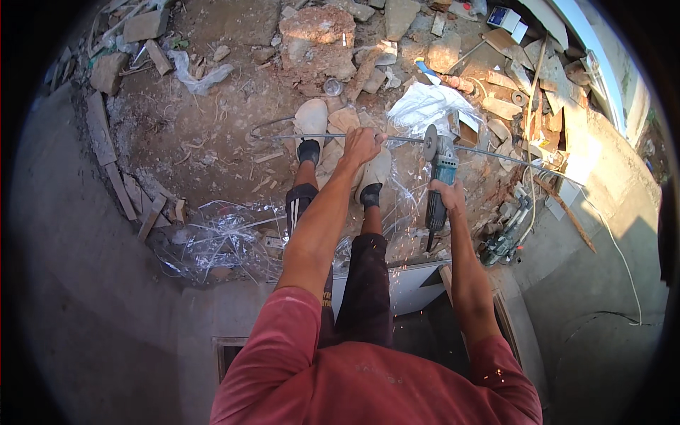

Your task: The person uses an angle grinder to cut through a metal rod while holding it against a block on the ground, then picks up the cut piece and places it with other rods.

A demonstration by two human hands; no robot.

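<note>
2 outstretched arms [322, 223], right hand [450, 195] around angle grinder [443, 168]

This looks like an outdoor building or repair site: bare dirt [237, 117] strewn with rubble. Beyond the left hand's [363, 145] grip sits 1 large reddish block [317, 44]; well left of it lie rough boards [101, 127]. The right hand [449, 196] grips an angle grinder [444, 170], sparks [398, 283] scattering nearer the body; right of that grip lies another power tool [506, 230].
</note>
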